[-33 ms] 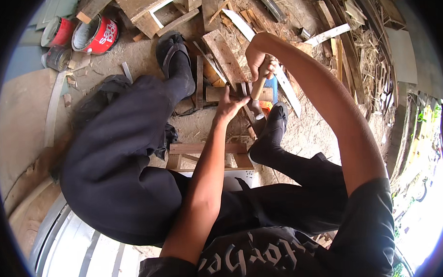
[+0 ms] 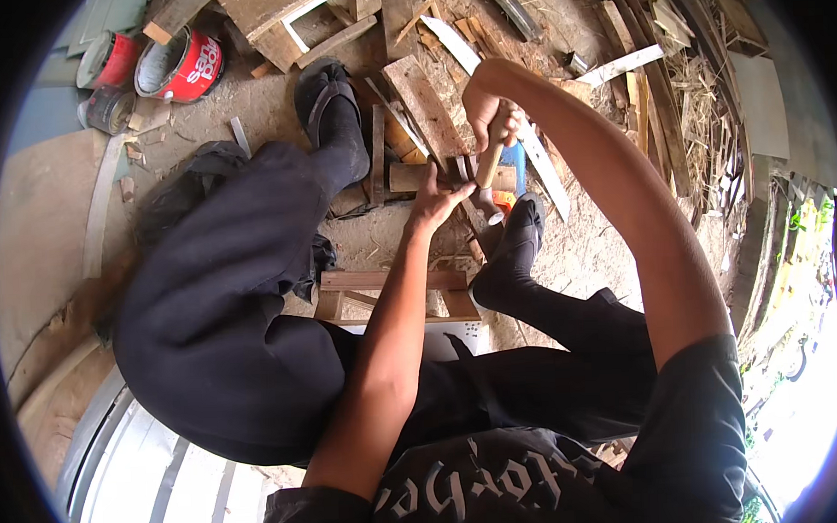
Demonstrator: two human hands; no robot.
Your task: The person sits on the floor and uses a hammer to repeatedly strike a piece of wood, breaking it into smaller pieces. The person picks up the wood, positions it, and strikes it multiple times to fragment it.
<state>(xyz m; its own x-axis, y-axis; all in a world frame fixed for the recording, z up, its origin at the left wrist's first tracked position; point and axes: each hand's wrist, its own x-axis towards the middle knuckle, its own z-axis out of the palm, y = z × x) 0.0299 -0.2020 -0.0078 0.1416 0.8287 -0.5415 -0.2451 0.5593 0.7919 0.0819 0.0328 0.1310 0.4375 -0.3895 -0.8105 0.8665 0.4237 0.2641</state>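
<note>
"What's different from a moment ago?"

"Very little. The hammer [image 2: 490, 167] has moved slightly to the right, its head [image 2: 490, 209] now covering more of the orange piece [image 2: 505, 199]. The red tin [image 2: 202, 70] stays put, up on my left."

"And your right grip [image 2: 481, 111]?"

"Closed around the wooden handle, as it was. The head hangs at the lower end, near my right foot [image 2: 525, 225]."

"Your left grip [image 2: 429, 206]?"

"Thumb and forefinger spread, the forefinger reaching to where handle meets head. I can't tell whether my other fingers pinch anything. A wood block [image 2: 410, 177] shows just beyond, by my thumb."
</note>
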